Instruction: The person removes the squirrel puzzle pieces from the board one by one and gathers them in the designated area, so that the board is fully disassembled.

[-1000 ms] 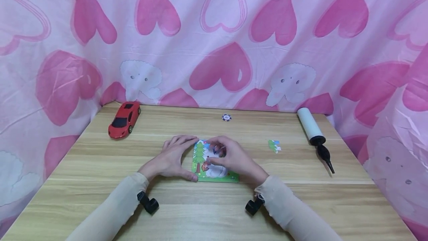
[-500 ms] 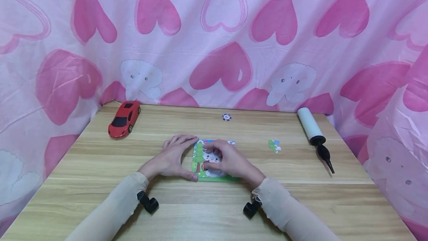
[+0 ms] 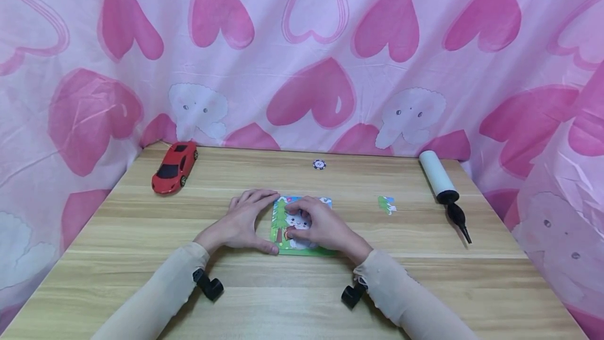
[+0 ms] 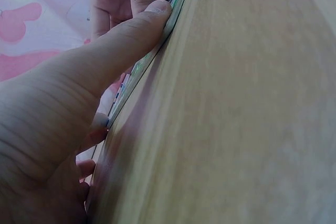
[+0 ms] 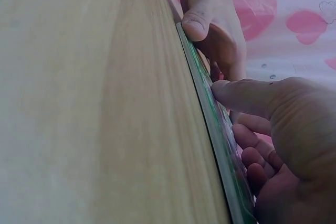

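Observation:
A flat picture puzzle (image 3: 278, 216) with a white animal and a green tree lies mid-table. My left hand (image 3: 243, 222) spans its left side, the thumb (image 4: 155, 11) on the near corner and the fingertips at the far corner. Over the picture, my right hand (image 3: 325, 227) rests with thumb (image 5: 226, 90) and fingers touching the surface, bent but without a visible loose piece between them. That hand covers the picture's right part. A loose green-and-blue puzzle piece (image 3: 387, 205) lies on the table to the right.
A red toy car (image 3: 174, 168) stands at the back left, and a round chip (image 3: 319, 165) lies at the back middle. On the right is a white hand pump (image 3: 438, 176) with a black nozzle. A pink heart-print curtain (image 3: 311, 93) hangs behind the wooden table (image 3: 283, 298).
A dark reddish piece was in my right fingers; now the animal's face shows there in the picture. That hand moved slightly left and flattened onto the puzzle. The left hand stayed still.

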`<state>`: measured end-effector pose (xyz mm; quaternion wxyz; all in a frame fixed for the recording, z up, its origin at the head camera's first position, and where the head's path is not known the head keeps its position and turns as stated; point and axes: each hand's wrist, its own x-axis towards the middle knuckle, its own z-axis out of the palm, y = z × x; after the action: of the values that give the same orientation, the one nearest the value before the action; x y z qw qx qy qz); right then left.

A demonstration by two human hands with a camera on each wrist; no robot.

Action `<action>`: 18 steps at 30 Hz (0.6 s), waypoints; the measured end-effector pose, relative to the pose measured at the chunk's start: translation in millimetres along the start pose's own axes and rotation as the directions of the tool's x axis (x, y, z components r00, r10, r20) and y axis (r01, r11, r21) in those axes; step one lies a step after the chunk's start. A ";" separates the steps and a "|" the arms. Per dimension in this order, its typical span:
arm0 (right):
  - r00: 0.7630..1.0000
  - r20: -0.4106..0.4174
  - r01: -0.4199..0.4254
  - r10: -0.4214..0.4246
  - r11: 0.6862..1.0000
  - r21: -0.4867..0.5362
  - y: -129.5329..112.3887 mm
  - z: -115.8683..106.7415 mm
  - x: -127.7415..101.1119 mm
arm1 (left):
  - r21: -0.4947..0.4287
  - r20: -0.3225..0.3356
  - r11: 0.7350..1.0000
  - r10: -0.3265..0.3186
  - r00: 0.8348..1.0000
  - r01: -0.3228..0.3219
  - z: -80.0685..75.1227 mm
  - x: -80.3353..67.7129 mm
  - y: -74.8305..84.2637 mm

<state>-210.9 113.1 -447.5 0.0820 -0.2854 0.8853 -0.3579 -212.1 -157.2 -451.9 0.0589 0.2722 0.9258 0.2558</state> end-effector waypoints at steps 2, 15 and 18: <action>1.000 0.007 -0.002 0.002 1.000 0.002 0.1 -0.1 -0.3 | 0.003 0.001 1.000 -0.002 1.000 0.002 0.1 0.3 0.3; 0.997 0.076 0.023 -0.023 1.000 -0.010 1.2 -1.7 3.2 | -0.006 0.007 1.000 0.002 1.000 -0.002 -1.0 -0.2 1.0; 0.997 0.077 0.025 -0.024 1.000 -0.001 1.5 -1.8 3.2 | -0.003 0.007 1.000 0.002 1.000 -0.002 -1.0 0.0 1.1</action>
<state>-214.8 113.2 -447.1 0.1114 -0.3099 0.8782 -0.3469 -211.8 -156.9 -450.4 0.0623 0.2737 0.9249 0.2563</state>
